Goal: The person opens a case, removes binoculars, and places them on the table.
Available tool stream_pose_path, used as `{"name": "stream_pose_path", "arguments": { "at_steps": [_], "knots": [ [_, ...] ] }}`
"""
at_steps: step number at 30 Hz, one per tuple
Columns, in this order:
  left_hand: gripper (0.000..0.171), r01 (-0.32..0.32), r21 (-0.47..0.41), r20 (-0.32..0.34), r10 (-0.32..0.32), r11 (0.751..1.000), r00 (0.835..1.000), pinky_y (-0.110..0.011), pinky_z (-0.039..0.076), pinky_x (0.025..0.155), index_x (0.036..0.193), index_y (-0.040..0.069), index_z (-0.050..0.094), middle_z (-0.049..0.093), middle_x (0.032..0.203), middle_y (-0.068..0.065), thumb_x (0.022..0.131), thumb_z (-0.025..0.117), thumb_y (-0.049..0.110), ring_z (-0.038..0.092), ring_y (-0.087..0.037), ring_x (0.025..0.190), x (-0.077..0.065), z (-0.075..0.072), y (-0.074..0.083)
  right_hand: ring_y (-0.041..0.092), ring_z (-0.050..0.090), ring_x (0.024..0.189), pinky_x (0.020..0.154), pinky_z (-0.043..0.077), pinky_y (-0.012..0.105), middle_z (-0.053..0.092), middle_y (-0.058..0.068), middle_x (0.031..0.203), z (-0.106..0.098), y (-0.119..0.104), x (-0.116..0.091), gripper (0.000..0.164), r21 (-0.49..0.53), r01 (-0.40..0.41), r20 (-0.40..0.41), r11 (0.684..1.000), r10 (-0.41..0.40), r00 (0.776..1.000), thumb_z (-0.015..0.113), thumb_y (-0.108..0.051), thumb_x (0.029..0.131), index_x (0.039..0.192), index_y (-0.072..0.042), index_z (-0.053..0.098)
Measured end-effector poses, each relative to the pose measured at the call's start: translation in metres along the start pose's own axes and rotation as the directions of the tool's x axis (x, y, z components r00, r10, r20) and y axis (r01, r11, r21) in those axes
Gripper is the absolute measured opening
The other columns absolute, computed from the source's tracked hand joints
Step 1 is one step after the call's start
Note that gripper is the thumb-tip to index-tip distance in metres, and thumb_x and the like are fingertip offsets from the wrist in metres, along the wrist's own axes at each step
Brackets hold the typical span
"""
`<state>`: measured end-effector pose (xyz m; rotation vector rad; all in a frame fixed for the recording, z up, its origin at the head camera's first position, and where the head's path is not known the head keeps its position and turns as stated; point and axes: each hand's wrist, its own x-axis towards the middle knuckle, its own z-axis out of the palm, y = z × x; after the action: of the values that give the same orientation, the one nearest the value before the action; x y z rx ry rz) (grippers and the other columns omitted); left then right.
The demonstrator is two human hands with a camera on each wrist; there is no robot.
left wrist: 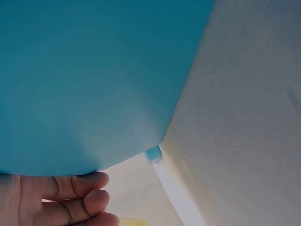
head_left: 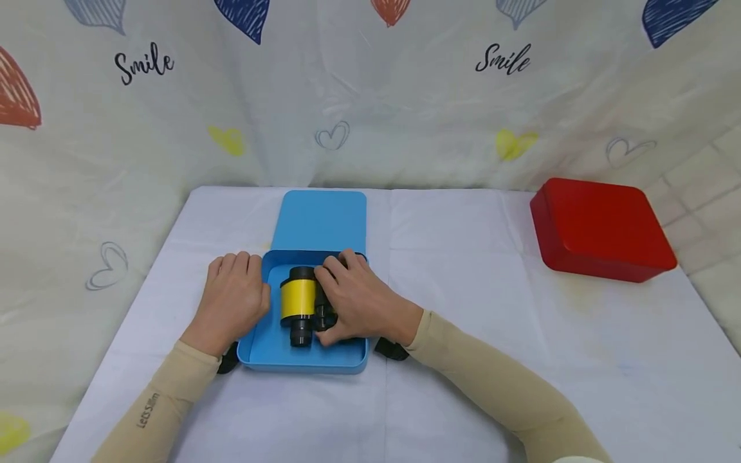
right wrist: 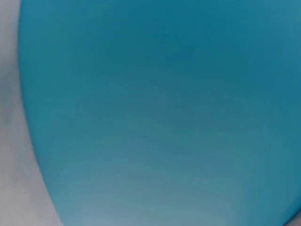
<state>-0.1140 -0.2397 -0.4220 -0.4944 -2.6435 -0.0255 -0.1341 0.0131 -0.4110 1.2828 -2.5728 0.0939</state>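
A blue box (head_left: 301, 364) sits on the white-covered table with its lid (head_left: 324, 222) folded back flat behind it. Inside lie yellow-and-black binoculars (head_left: 298, 299). My right hand (head_left: 361, 299) grips their right barrel from above, thumb toward the near side, and covers most of that half. At the box's left wall, my left hand (head_left: 236, 299) holds the side with its fingers curled. Seen from the left wrist, the fingertips (left wrist: 96, 202) sit right at the blue wall's edge. Only the box's blue outer wall (right wrist: 160, 117) fills the right wrist view; the right fingers are hidden there.
A closed red box (head_left: 602, 225) stands at the table's back right. Behind the table hangs a pale curtain (head_left: 393, 83) with hearts and lettering. Black wrist-camera parts (head_left: 392, 349) sit beneath the right wrist, close to the blue box's right wall.
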Motion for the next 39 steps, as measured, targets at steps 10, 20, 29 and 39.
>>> {"name": "stream_pose_path", "arguments": {
  "at_steps": [10, 20, 29, 39],
  "knots": [
    [0.015, -0.018, 0.004, -0.013, 0.018, 1.000, 1.000, -0.048, 0.042, 0.080, 0.093, -0.007, 0.055, 0.048, 0.078, -0.018, 0.091, 0.051, 0.008, 0.048, -0.035, 0.079, 0.008, -0.005, -0.002, 0.028, 0.049, 0.103, 0.088, 0.047, 0.042, 0.059, 0.009, 0.113, -0.005, 0.004, 0.003, 0.096, 0.008, 0.003, -0.080, 1.000, -0.002, 0.997, 0.072, -0.079, 0.070, 0.129, -0.006, 0.057],
    [0.016, -0.008, 0.001, 0.017, 0.008, 1.000, 1.000, -0.048, 0.043, 0.080, 0.093, -0.007, 0.055, 0.049, 0.078, -0.018, 0.091, 0.051, 0.008, 0.048, -0.035, 0.078, 0.003, -0.001, -0.001, 0.027, 0.050, 0.102, 0.086, 0.047, 0.040, 0.061, 0.009, 0.112, 0.000, 0.005, -0.001, 0.096, 0.020, 0.039, -0.124, 0.999, -0.036, 0.992, 0.073, -0.079, 0.068, 0.127, -0.005, 0.059],
    [0.015, -0.034, 0.011, -0.040, 0.034, 0.999, 0.999, -0.045, 0.041, 0.075, 0.090, -0.006, 0.054, 0.045, 0.075, -0.016, 0.092, 0.048, 0.008, 0.045, -0.033, 0.073, 0.000, 0.001, -0.001, 0.026, 0.052, 0.102, 0.089, 0.046, 0.039, 0.063, 0.009, 0.112, -0.004, 0.009, 0.000, 0.098, 0.055, 0.058, -0.176, 0.997, -0.048, 0.983, 0.078, -0.076, 0.064, 0.127, -0.003, 0.060],
    [0.015, -0.023, -0.009, -0.045, 0.023, 1.000, 0.999, -0.045, 0.040, 0.076, 0.090, -0.006, 0.054, 0.045, 0.075, -0.016, 0.091, 0.049, 0.008, 0.045, -0.033, 0.075, 0.000, 0.001, -0.001, 0.025, 0.052, 0.104, 0.091, 0.046, 0.039, 0.063, 0.008, 0.114, -0.014, 0.005, -0.002, 0.097, 0.062, 0.068, -0.179, 0.996, -0.056, 0.982, 0.078, -0.075, 0.064, 0.127, -0.004, 0.060]
  ]
}}
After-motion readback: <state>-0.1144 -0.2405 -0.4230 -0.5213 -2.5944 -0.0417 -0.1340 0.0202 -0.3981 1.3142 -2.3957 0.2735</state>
